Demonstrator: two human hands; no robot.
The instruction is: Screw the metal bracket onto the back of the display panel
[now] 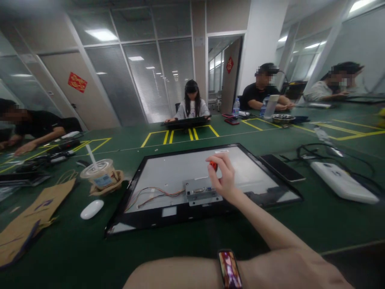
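Observation:
Over a flat display panel point(171, 168) with a black frame and grey metal back, my right hand point(224, 174) is raised with curled fingers. They close around a small red-and-black thing point(213, 165), mostly hidden, its kind unclear. Just below that hand sits a metal bracket point(200, 198) with connector ports, and thin coloured wires point(156, 192) run left from it across the panel. My left forearm crosses the bottom of the view with a smart band point(229, 268) on the wrist. My left hand point(285, 267) lies against my right arm, its fingers out of sight.
Left of the panel are a lidded drink cup point(100, 172) with a straw, a white mouse point(92, 209) and a brown paper bag point(39, 214). To the right lie a black phone point(282, 167), a white power bank-like block point(343, 182) and black cables point(331, 150). Several people sit around the green table.

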